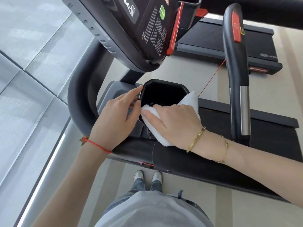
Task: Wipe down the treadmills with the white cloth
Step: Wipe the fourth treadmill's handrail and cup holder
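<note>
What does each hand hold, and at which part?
The right hand presses the white cloth at its middle, against the black cup holder. The left hand touches the holder's left rim, gripping nothing.

white cloth (pixel 186 102); black cup holder (pixel 164 90); red wrist cord (pixel 96 145); gold bracelets (pixel 196 140); green button (pixel 162 12).
</note>
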`<state>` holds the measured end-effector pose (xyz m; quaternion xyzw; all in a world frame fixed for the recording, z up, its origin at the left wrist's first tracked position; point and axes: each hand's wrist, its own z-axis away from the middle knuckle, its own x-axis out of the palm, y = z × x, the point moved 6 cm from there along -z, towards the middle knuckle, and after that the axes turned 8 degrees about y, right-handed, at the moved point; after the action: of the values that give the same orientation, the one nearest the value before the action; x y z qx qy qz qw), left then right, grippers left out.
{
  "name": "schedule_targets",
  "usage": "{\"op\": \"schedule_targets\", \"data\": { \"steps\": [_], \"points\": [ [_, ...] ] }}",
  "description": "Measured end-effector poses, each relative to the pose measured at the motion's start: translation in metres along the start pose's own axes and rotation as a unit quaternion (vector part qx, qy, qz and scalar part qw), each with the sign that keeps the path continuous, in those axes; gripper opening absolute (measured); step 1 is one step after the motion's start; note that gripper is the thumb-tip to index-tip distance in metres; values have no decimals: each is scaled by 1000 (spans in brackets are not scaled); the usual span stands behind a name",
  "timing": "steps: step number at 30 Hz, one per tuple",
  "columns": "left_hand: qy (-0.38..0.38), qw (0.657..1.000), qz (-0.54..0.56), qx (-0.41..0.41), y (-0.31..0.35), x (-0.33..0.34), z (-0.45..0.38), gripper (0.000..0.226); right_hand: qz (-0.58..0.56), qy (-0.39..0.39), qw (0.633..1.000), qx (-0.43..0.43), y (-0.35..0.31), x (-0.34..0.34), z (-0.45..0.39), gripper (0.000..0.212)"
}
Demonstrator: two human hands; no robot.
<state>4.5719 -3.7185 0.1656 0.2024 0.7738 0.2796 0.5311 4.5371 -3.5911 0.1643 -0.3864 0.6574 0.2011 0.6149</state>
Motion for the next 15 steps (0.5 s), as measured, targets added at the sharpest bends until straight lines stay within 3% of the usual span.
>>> {"op": "schedule_targets", "data": {
  "steps": [3, 7, 11, 15],
  "points": [
    [-1, 1000, 3, 0, 1, -1, 0, 45, -37, -45, 994, -94, 5, -11, 5, 56],
    [1, 1000, 1, 5, 0, -2, 0, 43, -38, -98, 970, -219, 26, -20, 11, 45],
    [-2, 1000, 13, -1, -1, -2, 0, 43, 22, -78, 946, -314, 45, -16, 2, 59],
    [-9, 1000, 21, -3, -2, -2, 1, 44, 17, -62, 934, -351, 57, -18, -9, 65]
  ]
}}
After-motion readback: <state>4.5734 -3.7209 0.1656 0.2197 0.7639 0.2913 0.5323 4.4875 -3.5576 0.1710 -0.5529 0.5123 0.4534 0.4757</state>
